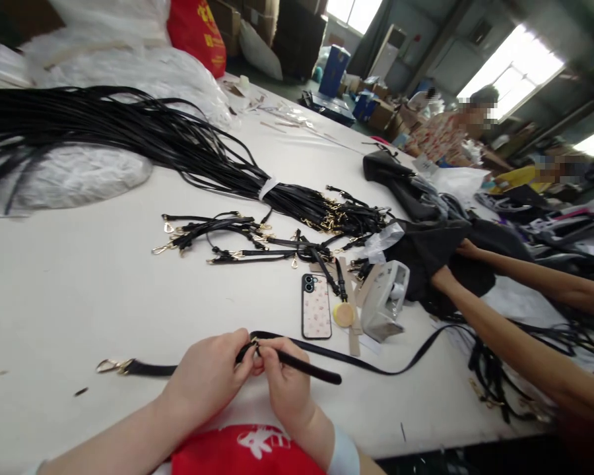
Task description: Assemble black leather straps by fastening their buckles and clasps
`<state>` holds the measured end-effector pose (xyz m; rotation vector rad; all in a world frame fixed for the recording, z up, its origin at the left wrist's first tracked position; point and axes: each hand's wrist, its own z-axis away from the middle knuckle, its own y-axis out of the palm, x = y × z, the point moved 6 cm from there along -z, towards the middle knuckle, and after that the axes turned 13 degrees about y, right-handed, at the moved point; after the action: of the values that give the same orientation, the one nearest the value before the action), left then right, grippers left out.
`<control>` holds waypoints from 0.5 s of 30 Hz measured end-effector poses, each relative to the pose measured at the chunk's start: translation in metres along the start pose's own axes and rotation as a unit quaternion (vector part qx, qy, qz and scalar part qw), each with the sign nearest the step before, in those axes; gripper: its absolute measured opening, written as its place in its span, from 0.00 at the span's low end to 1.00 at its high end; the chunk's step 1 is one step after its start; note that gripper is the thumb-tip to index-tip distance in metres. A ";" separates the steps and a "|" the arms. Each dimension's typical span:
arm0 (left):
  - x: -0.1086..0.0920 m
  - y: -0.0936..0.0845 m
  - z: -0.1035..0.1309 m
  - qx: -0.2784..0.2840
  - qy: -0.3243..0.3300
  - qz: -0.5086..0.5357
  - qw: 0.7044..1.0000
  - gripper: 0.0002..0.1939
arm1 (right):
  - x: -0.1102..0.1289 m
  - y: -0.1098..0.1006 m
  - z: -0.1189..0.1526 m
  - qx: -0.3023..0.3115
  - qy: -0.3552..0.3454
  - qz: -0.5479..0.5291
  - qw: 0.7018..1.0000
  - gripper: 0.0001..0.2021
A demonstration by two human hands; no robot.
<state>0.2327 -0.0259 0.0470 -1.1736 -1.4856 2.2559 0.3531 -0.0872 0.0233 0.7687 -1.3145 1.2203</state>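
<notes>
A black strap (376,368) lies near the front of the white table. My left hand (210,369) pinches it beside a small metal buckle, and its clip end, a gold snap hook (109,365), sticks out to the left of that hand. My right hand (286,379) is closed on the strap at the other side of the buckle, with a rounded strap end pointing right past the fingers. Both hands nearly touch at the buckle, which the fingertips partly hide. From there the long part runs right across the table.
Beyond my hands lie short straps (218,227), a phone (317,307), a yellow round item (343,315) and a grey-white device (385,300). A long strap bundle (178,142) crosses the back left. At the right, another person's arms (515,330) reach into dark fabric (420,257).
</notes>
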 end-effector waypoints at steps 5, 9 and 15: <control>-0.001 0.007 -0.001 -0.006 0.017 0.032 0.999 0.12 | 0.009 -0.002 0.000 -0.014 -0.029 0.036 0.999 0.12; -0.001 0.004 -0.002 -0.019 0.055 0.172 0.983 0.11 | 0.031 -0.015 0.002 -0.064 -0.089 0.075 0.991 0.13; -0.001 -0.004 0.003 -0.018 0.110 0.309 0.944 0.09 | 0.037 -0.022 -0.001 -0.022 -0.016 -0.125 0.992 0.19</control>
<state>0.2303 -0.0271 0.0512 -2.0601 -1.1862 2.3341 0.3679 -0.0839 0.0631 0.8959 -1.2262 0.9801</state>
